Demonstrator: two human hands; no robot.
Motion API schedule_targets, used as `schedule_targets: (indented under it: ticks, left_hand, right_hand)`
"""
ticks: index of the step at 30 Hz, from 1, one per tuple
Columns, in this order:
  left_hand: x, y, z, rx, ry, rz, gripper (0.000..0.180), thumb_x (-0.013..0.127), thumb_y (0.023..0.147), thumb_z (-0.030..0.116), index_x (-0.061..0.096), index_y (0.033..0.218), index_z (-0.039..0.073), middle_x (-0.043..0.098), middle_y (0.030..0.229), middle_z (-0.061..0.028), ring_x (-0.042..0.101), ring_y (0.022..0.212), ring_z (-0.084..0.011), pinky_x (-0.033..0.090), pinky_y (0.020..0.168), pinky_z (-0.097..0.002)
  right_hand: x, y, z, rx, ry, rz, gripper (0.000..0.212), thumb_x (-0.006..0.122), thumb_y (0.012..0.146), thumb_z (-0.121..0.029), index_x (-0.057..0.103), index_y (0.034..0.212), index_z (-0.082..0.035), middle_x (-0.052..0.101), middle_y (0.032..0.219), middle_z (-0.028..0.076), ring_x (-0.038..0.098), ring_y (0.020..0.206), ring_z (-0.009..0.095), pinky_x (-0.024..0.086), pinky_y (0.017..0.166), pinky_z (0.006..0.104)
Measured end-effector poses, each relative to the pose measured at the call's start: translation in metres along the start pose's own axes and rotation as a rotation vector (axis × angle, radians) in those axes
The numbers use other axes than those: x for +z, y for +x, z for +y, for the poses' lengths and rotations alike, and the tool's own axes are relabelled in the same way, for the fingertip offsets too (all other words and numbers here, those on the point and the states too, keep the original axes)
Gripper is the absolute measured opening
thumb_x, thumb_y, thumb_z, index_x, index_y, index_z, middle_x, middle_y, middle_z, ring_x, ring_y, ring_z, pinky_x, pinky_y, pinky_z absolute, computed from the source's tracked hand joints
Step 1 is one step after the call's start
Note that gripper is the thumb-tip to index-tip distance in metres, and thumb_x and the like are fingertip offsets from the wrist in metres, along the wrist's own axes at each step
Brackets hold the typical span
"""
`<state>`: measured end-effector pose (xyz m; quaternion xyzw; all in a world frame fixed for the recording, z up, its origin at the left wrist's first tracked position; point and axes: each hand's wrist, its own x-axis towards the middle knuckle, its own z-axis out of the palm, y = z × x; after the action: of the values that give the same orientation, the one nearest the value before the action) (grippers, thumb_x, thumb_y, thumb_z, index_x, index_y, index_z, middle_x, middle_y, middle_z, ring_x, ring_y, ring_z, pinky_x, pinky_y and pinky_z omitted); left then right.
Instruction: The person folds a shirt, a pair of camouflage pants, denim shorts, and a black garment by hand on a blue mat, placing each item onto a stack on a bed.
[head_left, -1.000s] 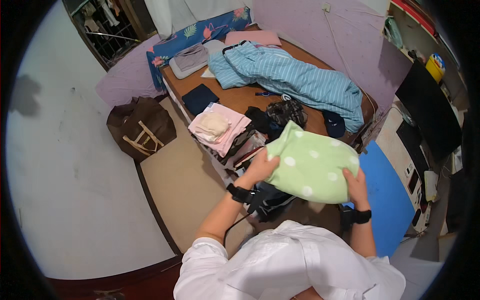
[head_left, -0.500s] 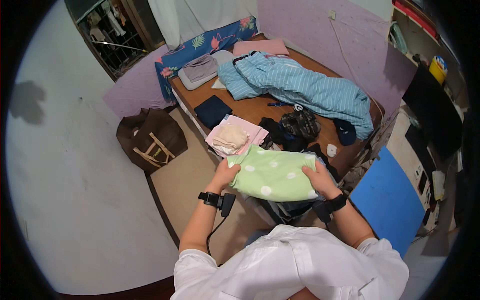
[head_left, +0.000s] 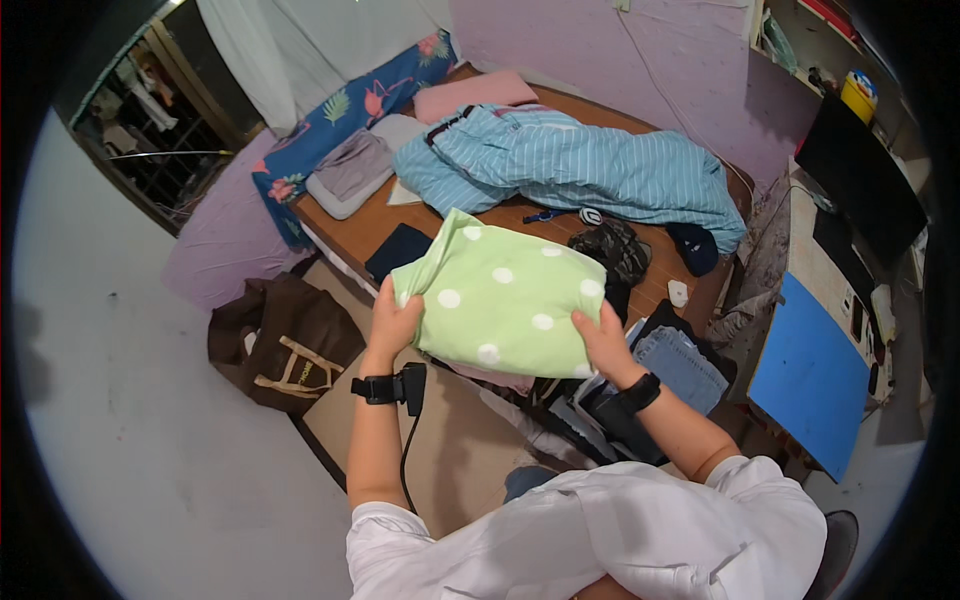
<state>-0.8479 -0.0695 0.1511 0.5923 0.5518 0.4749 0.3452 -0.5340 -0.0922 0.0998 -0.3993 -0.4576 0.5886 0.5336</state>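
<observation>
A folded light-green cloth [head_left: 510, 305] with white polka dots is stretched between my hands, above the near edge of the bed. My left hand [head_left: 397, 320] grips its left edge, thumb on top. At the right edge my right hand [head_left: 603, 345] pinches it the same way. Beneath it, a pink cloth [head_left: 500, 379] shows only in part. Folded denim [head_left: 682, 366] lies with dark clothes to the right of my right hand. Beyond the green cloth are a navy folded cloth [head_left: 398, 250] and a camouflage item [head_left: 618, 250].
A blue striped quilt [head_left: 620, 165] lies across the bed [head_left: 345, 228], with a pink pillow [head_left: 475, 96] behind it. On the floor at left stands a brown bag [head_left: 285, 340]. To the right are a blue board [head_left: 812, 375] and a desk with a black monitor [head_left: 862, 190].
The green cloth has risen and shifted left in both hands, now tilted and covering the pink pile. My view has turned, bringing the folded denim into sight on the right.
</observation>
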Motion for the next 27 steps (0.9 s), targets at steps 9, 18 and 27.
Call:
schedule_targets:
  ticks: [9,18,27]
  left_hand:
    - [0.005,-0.007,-0.225,-0.457,0.63,-0.001,0.054,0.056,0.074,0.011,0.036,0.119,-0.011,0.037,0.122,-0.0294,0.032,0.116,-0.0424,0.025,0.1,-0.0449]
    - [0.098,0.002,-0.16,0.092,0.767,-0.384,0.076,0.057,0.078,0.045,0.028,0.135,0.004,0.017,0.142,-0.022,0.009,0.132,-0.0391,0.012,0.104,-0.0517]
    - [0.125,-0.008,-0.177,0.033,0.96,-0.601,0.089,0.045,0.075,0.063,0.016,0.14,0.01,0.005,0.145,-0.0204,-0.005,0.133,-0.0363,-0.006,0.104,-0.0526]
  right_hand:
    - [0.02,0.024,0.186,0.412,-0.638,0.002,0.055,0.055,0.081,-0.013,0.028,0.125,0.004,0.049,0.092,0.012,0.051,0.083,0.022,0.043,0.076,0.0344]
    - [0.015,0.018,0.155,0.668,-0.619,0.036,0.061,0.05,0.084,-0.011,0.019,0.133,0.005,0.056,0.078,0.011,0.054,0.069,0.02,0.044,0.061,0.0335]
    - [-0.016,-0.004,0.156,0.41,-0.621,0.109,0.043,0.053,0.081,-0.01,0.038,0.119,0.004,0.056,0.081,0.01,0.057,0.073,0.02,0.047,0.064,0.0311]
